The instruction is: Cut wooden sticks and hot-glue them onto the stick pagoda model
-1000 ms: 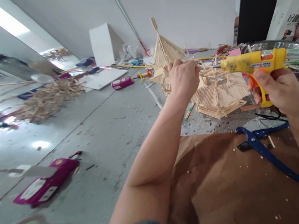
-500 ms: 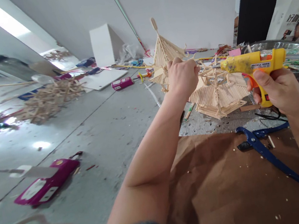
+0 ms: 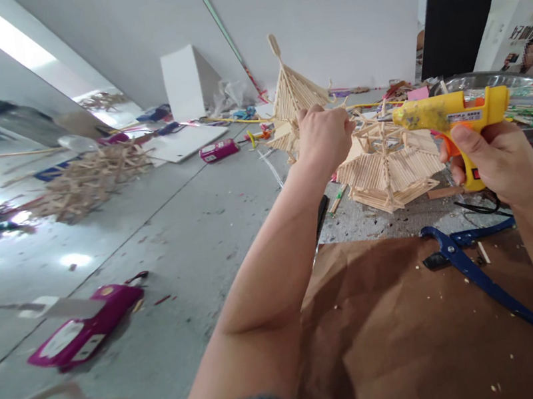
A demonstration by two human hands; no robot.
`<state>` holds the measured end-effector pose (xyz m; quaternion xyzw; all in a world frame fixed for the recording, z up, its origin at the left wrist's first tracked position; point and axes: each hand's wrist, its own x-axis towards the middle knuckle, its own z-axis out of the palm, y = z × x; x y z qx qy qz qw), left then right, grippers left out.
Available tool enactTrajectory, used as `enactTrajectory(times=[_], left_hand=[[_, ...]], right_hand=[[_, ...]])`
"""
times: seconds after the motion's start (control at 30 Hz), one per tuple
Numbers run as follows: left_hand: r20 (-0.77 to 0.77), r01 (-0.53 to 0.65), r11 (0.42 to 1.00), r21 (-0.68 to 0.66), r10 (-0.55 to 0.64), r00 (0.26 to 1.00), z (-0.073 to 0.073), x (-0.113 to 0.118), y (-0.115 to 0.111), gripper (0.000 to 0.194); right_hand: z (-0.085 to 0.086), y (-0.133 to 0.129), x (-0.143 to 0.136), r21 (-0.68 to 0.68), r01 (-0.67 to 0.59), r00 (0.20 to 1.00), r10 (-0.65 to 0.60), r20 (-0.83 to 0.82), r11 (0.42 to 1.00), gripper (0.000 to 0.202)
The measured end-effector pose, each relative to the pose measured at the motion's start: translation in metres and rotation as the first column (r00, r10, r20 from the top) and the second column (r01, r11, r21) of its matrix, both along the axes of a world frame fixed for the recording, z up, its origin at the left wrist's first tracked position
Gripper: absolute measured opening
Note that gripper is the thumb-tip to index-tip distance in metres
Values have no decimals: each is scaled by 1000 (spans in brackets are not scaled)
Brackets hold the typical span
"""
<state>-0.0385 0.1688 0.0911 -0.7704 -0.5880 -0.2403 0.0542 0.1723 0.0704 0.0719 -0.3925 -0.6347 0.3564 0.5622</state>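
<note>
My right hand [image 3: 492,157] is wrapped round the handle of a yellow glue gun [image 3: 449,111], whose nozzle points left over a wooden-stick frame [image 3: 387,167] with sloping slatted sides and an open top. My left hand [image 3: 324,133] is closed in a pinch at the left upper side of that frame; what its fingertips hold is hidden or too small to name. Just behind my left hand stands a pointed stick roof [image 3: 297,90] with a rounded tip, partly covered by the hand.
Blue cutters [image 3: 482,280] lie on brown paper [image 3: 395,341] near me. Purple power strips [image 3: 87,326] and a heap of sticks [image 3: 96,179] are on the grey floor at left. A metal tray [image 3: 490,80] and white bag [image 3: 516,18] stand at right.
My left forearm has shifted very slightly to the left. Otherwise both hands and the glue gun stay almost where they were.
</note>
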Motion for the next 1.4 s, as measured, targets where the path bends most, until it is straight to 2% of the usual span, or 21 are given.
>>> enactTrajectory(times=[0.2,0.63,0.93,1.23,1.4], left_hand=[[-43,-15,1000,-21,14,999,3,0,1,24],[-32,59,998,39,-57,998,-2,-5,11,18],[-88,17,1000,-6,-18,996,4,-2,8,20],[-86,50,999,21,-48,995,1,-5,12,19],[-123,-3,1000,-30,-1,992,6,0,6,20]], right_hand=[[0,0,-1,2,5,1000,-5,2,1000,28],[1,0,-1,9,2,1000,-2,4,1000,27],[1,-1,-1,5,4,1000,-4,10,1000,28],[2,0,-2,-3,14,1000,-14,13,1000,29],[2,-2,-2,-10,13,1000,-13,12,1000,30]])
